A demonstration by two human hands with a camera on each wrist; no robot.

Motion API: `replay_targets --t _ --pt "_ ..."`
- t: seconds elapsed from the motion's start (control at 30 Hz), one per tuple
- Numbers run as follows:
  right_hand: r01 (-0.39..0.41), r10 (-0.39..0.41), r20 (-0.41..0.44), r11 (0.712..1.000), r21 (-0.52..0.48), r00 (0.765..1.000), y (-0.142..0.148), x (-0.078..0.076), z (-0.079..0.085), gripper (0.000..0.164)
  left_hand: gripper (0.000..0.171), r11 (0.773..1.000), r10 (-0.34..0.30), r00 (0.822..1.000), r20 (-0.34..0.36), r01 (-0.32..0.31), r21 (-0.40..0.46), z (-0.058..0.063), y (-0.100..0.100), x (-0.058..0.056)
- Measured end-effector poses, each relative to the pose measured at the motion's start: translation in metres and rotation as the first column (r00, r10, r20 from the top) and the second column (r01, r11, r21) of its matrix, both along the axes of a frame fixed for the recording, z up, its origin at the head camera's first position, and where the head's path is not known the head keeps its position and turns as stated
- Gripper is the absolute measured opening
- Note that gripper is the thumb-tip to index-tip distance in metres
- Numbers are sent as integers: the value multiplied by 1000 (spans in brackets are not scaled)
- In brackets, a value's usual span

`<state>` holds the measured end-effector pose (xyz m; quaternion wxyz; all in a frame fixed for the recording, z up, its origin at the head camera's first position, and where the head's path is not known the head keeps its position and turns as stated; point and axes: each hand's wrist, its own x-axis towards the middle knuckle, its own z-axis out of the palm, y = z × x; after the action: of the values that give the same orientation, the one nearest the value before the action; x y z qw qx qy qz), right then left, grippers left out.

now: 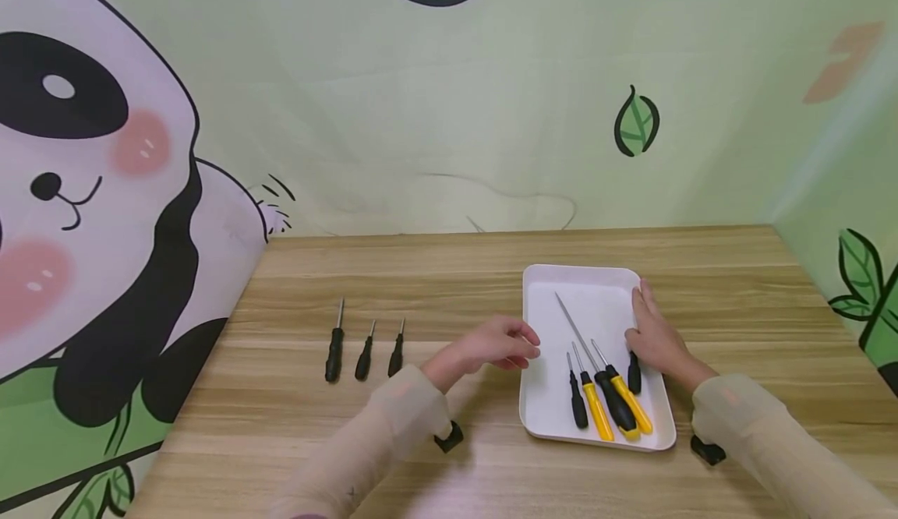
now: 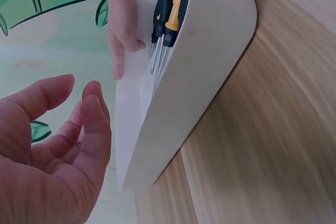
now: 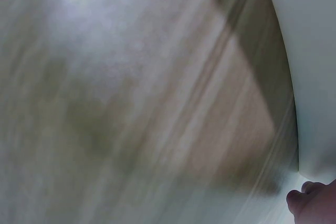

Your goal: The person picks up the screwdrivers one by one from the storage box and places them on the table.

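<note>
Fingers (image 2: 95, 129) of L hand (image 1: 496, 345) half-curled, empty, nr tray (image 1: 546, 386); R hand (image 1: 658, 338) grips it.

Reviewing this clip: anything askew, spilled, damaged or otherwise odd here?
Nothing looks spilled or broken. Mildly untidy, though: in the white tray, the screwdrivers lie at differing slants, bunched toward the near right, whereas the three black screwdrivers on the table lie spaced in a row.

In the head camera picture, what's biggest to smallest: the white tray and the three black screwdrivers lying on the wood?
1. White tray
2. Left screwdriver
3. Middle screwdriver and right screwdriver: they look alike, so I won't rank them.
</note>
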<state>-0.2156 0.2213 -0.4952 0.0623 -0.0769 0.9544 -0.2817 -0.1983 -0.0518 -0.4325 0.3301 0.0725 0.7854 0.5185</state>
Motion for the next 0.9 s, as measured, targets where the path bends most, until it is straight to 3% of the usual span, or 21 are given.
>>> replay_targets --t 0.9 --pt "10 -9 30 1000 -15 999 -1 0 2 68 14 997 -79 994 72 80 -20 -18 38 0"
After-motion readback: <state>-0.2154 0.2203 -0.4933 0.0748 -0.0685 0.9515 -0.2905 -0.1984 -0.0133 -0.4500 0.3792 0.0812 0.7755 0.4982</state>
